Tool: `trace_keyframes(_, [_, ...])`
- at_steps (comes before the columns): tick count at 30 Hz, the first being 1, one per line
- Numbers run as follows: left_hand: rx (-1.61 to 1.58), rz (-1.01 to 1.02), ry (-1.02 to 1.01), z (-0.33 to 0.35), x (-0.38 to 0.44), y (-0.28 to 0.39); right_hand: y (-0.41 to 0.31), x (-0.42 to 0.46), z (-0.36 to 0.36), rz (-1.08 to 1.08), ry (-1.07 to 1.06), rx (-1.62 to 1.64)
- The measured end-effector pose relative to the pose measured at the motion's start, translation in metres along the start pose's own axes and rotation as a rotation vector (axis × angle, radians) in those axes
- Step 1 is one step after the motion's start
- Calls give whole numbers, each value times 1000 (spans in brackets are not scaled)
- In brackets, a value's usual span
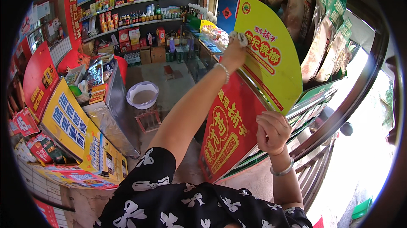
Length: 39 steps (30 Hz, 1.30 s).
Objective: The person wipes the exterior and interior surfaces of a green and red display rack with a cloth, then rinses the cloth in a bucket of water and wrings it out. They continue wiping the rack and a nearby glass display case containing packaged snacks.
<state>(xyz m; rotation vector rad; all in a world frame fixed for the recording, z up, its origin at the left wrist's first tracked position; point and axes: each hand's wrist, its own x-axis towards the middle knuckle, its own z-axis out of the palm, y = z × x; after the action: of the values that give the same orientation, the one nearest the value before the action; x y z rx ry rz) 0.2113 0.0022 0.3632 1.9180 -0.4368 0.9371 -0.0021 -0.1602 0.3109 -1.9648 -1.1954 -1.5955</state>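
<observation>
My left hand (234,55), with a beaded bracelet at its wrist, holds a crumpled whitish cloth (239,38) against the upper left edge of a yellow-green display panel (273,46). The panel has a curved edge and bears red and white printing. My right hand (274,132), below a metal bangle, is loosely curled beside the panel's lower corner; nothing shows in it, and whether it touches the panel is unclear. Under the panel stands a red printed board (229,126). Large packaged bags (321,46) hang or stand in the rack just right of the panel.
A glass counter (190,53) runs behind the red board. On the floor, a purple-rimmed basin (142,95) holding murky water is by a small red stool (148,121). Left stand a foil-covered counter (111,116) and a yellow printed display (68,116). Stocked shelves (140,24) line the back.
</observation>
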Motion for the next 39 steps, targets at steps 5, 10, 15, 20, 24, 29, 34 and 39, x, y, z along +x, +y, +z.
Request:
trace_keyframes(5, [188,-53,-276,-33,-30,27,-9,-1,12,16,9,-21])
trace_keyframes(10, [-659,-302,-167,-61,-50,7,-11,4,11,5,-21,-70])
trace_keyframes(15, [-1551,-655,-15,-127,-115,-40,-18,2,11,28,-88,-110])
trace_keyframes(20, [-1651,-788,153,-182,-175,-80,-101,-7,45,30,-217,-17])
trace_keyframes(24, [-1530,-706,-87,-204,-233,-96,-134,-3,148,360,-212,458])
trace_keyframes(29, [-1237,-903,-148,-228,-288,-113,-125,-53,265,1192,-412,1295])
trace_keyframes(34, [-59,-546,-320,-268,-287,-171,-156,-82,350,1509,-677,1672])
trace_keyframes(39, [-135,-959,322,-323,-297,-267,-144,-71,430,1867,-546,1558])
